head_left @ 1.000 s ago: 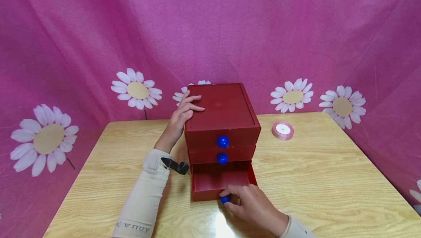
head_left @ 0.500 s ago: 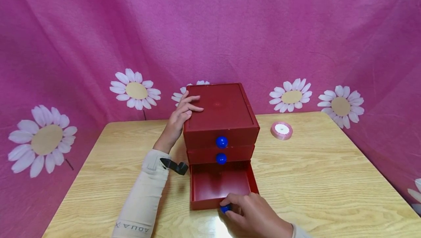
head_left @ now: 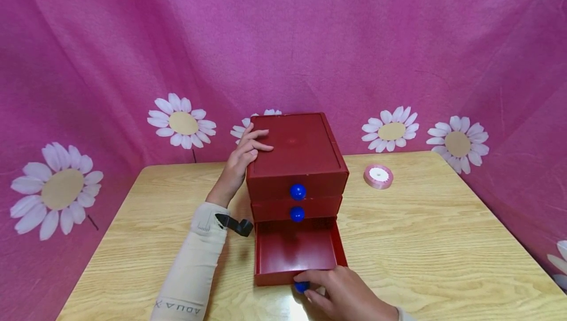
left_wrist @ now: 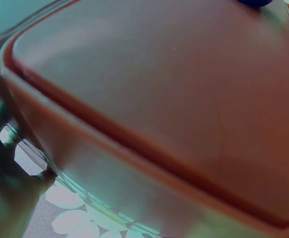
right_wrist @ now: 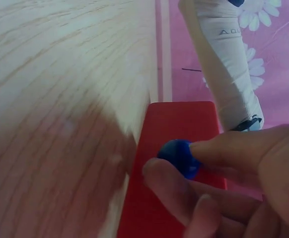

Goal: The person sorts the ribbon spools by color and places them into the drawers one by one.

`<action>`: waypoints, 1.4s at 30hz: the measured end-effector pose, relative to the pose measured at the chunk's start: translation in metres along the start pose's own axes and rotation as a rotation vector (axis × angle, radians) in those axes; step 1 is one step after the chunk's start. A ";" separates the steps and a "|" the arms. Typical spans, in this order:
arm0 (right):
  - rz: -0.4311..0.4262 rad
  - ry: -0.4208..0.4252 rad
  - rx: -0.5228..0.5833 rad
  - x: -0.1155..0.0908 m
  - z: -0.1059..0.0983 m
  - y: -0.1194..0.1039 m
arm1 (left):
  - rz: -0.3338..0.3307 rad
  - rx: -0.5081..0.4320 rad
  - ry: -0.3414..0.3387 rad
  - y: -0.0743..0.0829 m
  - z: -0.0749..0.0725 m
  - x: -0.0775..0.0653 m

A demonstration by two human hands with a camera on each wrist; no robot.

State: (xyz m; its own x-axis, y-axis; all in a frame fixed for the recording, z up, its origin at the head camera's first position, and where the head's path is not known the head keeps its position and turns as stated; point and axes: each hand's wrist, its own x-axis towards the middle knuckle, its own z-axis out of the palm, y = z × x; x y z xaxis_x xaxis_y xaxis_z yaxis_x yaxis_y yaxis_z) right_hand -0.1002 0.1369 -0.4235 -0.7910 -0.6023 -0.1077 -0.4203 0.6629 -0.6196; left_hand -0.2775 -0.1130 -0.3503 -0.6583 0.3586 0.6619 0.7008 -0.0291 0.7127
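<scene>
A red drawer cabinet [head_left: 294, 151] stands on the table with three stacked drawers, each bearing a round blue knob. The bottom drawer [head_left: 296, 249] is pulled out, and its bare inside shows. My right hand [head_left: 347, 294] has its fingers about that drawer's blue knob [right_wrist: 180, 157], with thumb and index finger on either side of it. On the cabinet's upper left edge rests my left hand [head_left: 241, 158], fingers spread over the top. The left wrist view shows the cabinet's front [left_wrist: 159, 99] close up, with part of the left hand [left_wrist: 10, 188] in shadow beside it.
A roll of pink ribbon [head_left: 378, 176] lies on the wooden table [head_left: 412, 227] to the right of the cabinet. Behind hangs a pink cloth [head_left: 283, 40] with white daisies. A black strap mount [head_left: 235, 224] juts from the left wrist.
The bottom drawer has slid further out toward me, with my right hand at its knob, mostly in the first half second. My left hand keeps its place on the cabinet.
</scene>
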 end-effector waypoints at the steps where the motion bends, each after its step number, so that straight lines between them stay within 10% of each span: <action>1: -0.008 -0.004 0.004 -0.001 -0.001 0.000 | 0.007 0.000 0.003 -0.006 -0.001 0.000; 5: -0.016 -0.007 0.058 -0.006 -0.006 0.000 | 0.038 0.010 0.016 -0.027 -0.003 -0.001; 13: 0.017 0.052 0.134 -0.014 -0.018 -0.001 | 0.002 0.004 0.008 0.004 0.002 0.000; 23: -0.115 0.419 -0.002 -0.021 -0.029 0.006 | -0.023 0.009 -0.007 0.014 0.001 0.001; 42: -0.010 0.586 -0.151 -0.018 -0.079 0.057 | -0.044 -0.008 -0.005 0.014 0.001 0.000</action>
State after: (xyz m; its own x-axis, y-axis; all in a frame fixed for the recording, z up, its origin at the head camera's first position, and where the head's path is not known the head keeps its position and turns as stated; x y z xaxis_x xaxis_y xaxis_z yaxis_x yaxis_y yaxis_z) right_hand -0.1454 0.2209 -0.3954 -0.8820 -0.2919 0.3699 -0.4532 0.7402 -0.4967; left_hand -0.2672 -0.1121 -0.3404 -0.6867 0.3647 0.6289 0.6693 -0.0206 0.7427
